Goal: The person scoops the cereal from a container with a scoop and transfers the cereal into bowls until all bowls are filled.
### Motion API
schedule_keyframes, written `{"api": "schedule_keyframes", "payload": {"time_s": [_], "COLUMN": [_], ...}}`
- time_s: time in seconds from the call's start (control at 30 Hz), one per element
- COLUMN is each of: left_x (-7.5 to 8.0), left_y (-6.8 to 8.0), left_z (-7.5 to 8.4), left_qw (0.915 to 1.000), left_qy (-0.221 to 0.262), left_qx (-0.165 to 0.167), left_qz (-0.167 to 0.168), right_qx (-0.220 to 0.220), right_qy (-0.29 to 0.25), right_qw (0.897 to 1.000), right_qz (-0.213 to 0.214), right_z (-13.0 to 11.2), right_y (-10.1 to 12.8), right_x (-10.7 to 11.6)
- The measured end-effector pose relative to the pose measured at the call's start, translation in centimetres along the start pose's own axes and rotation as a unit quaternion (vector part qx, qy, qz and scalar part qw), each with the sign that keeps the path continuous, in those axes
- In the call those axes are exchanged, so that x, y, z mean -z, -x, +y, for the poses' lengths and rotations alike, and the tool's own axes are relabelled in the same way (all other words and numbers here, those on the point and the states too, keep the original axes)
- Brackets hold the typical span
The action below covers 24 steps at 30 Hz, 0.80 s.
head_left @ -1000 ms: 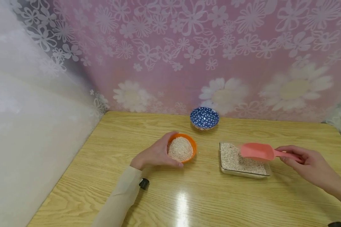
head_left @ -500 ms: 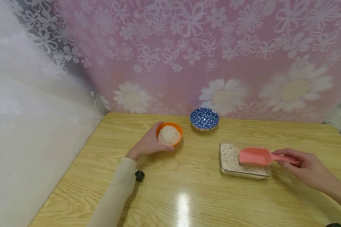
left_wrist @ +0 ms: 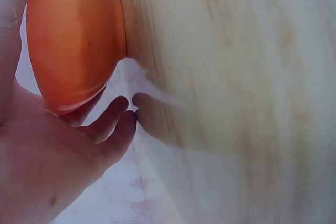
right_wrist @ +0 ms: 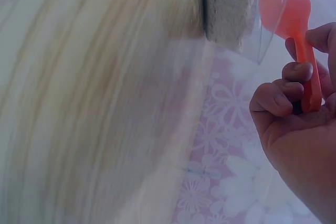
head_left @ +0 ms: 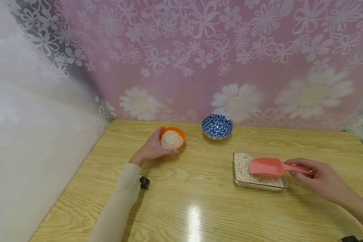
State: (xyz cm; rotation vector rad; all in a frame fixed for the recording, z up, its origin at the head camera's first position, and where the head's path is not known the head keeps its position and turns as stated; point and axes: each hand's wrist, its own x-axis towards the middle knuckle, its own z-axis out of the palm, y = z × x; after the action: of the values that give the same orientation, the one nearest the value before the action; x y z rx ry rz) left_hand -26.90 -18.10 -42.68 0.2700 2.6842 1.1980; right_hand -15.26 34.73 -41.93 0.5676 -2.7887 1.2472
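The right hand (head_left: 316, 176) is near the front right of the counter (head_left: 199, 201). Its fingers (right_wrist: 278, 98) are curled tight around the thin handle of a pink scoop (head_left: 264, 166). The scoop is smooth plastic, and its wide end hangs over a clear dish (head_left: 285, 183). The dish is a flat box shape with see-through walls, and it is full of pale, crumbly grains (head_left: 242, 164). The counter is light wood with wavy lines and a shiny spot.

Farther back on the left, the left hand (head_left: 151, 149) holds an orange bowl (head_left: 179, 131). The fingers wrap the near and left side of the bowl, with the thumb along the front. In the left wrist view, the bowl (left_wrist: 73, 40) is round and smooth and stands on a small foot on the counter. It is heaped with the same pale grains.

Behind, close to the wall, sits a small blue bowl (head_left: 217, 126) with a white triangle pattern. It is well apart from both hands. The wall (head_left: 230, 50) is pink with white flowers.
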Motion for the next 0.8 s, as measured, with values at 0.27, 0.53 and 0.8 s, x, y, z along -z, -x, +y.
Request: {"api": "schedule_keyframes", "payload": {"time_s": [0.27,0.53,0.8], "left_x": [0.1,-1.3,-5.0], "left_y": [0.3,0.3,0.1], "left_z": [0.9,4.8,9.1], "left_qw": [0.9995,0.9844,0.9791], "left_qy": [-0.029,0.033,0.091], "left_qx": [-0.003,-0.070,-0.124], "left_qz": [0.008,0.158,0.133], "right_qx": [0.021,0.044,0.045], "right_qy": [-0.006,0.075,0.204], "right_qw": [1.000,0.996,0.978], "right_qz": [-0.013,0.008,0.004], "right_z": [-0.8,-0.8,-1.5], "right_y": [-0.7,-0.5,-0.9], "right_x": [-1.4,-0.2,2.6]}}
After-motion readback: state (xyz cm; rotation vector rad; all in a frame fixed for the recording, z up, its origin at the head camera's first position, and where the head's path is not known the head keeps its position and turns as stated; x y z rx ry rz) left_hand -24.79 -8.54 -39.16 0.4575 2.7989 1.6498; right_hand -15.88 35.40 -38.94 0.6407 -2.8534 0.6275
